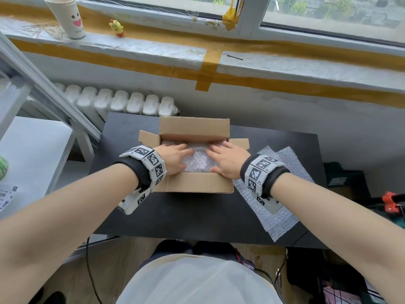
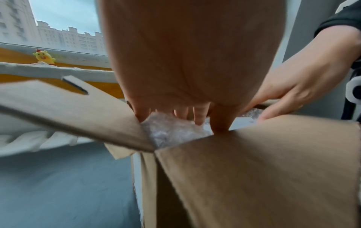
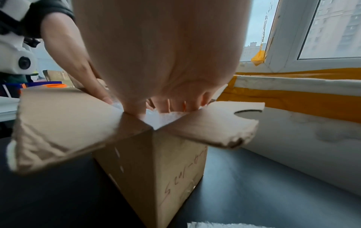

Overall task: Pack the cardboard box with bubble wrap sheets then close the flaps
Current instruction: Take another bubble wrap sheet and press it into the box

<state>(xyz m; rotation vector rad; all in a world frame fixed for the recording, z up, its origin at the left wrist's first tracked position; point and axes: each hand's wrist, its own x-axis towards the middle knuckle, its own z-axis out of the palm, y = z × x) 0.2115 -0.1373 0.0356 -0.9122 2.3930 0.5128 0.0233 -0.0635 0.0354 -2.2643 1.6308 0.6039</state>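
Left hand (image 1: 173, 157) and right hand (image 1: 228, 160), fingers flat, are pressing soft, springy bubble wrap (image 1: 198, 160) into the box (image 1: 192, 183); spare sheets (image 1: 278, 213) likely lifting best by edges

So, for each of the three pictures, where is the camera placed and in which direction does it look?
Head: above, looking down at both hands, left hand and right hand, flat on bubble wrap in the cardboard box; both forearms show.
Left wrist: under the left palm, facing the box's left corner; the right hand shows too.
Right wrist: under the right palm, facing the right corner; the left hand shows.
Both wrist views share the bubble wrap and open flaps.
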